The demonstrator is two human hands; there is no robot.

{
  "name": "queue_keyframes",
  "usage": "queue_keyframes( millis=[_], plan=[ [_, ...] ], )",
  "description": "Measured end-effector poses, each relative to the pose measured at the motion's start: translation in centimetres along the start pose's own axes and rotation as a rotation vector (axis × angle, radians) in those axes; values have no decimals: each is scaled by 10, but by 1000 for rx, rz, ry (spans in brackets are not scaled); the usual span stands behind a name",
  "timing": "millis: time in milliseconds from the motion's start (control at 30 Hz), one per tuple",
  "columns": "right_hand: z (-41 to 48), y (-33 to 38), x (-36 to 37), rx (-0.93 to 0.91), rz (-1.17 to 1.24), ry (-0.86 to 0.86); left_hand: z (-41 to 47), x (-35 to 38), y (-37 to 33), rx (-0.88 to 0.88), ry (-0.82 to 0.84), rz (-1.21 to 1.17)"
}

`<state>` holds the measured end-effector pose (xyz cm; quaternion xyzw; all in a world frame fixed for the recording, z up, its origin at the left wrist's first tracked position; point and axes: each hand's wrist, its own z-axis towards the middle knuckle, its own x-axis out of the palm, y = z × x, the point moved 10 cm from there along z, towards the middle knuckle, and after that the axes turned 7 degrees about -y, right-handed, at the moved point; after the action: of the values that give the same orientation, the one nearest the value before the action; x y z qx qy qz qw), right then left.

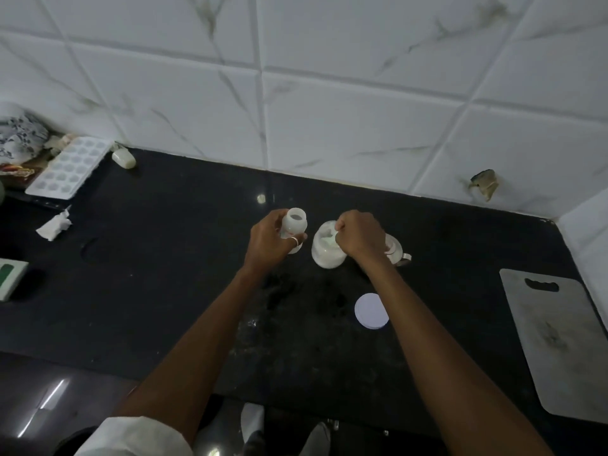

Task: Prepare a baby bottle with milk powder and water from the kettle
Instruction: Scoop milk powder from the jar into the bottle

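**Head view over a black countertop [164, 291].**

- **Nearest:** a white sleeve [138, 436] shows at the lower left, and both bare forearms reach forward.
- **Between the forearms:** a round white lid [371, 311] lies flat on the counter, close beside the right forearm.
- **Right edge:** a pale grey cutting board [552, 347] with a handle slot lies flat.
- **Left hand:** the left hand [269, 241], with a ring on one finger, is wrapped around an uncapped baby bottle [295, 225]. The bottle's mouth faces up. Whether its base rests on the counter cannot be told.
- **Powder jar:** an open white powder jar [325, 255] stands on the counter just right of the bottle.
- **Right hand:** the right hand [362, 238] is clenched over the jar and pinches the handle of a small white scoop [336, 237]. The scoop's bowl dips into the jar's mouth.
- **Behind the right wrist:** a white vessel [396, 250] with pink marks and a metal handle is partly hidden.
- **Far left:** crumpled paper [54, 225], a green-and-white box [10, 278], an ice-cube tray [69, 166] and a patterned cloth [19, 133].
- **Background:** a white veined tile wall [329, 93] with a broken hole [483, 184] at the right.
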<state>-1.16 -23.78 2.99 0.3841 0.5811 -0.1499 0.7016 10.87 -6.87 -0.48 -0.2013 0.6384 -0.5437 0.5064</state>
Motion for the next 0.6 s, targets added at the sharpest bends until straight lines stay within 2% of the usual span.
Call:
queue_keyframes(
  millis=[167, 300, 600],
  plan=[
    [10, 8, 28, -74, -181, 94, 0, -1, 11, -15, -7, -25],
    [13, 6, 33, -84, -235, 87, 0, -2, 16, -3, -9, -20],
    [9, 2, 17, -80, -182, 21, 0, 4, 5, 17, 12, -22]
  ],
)
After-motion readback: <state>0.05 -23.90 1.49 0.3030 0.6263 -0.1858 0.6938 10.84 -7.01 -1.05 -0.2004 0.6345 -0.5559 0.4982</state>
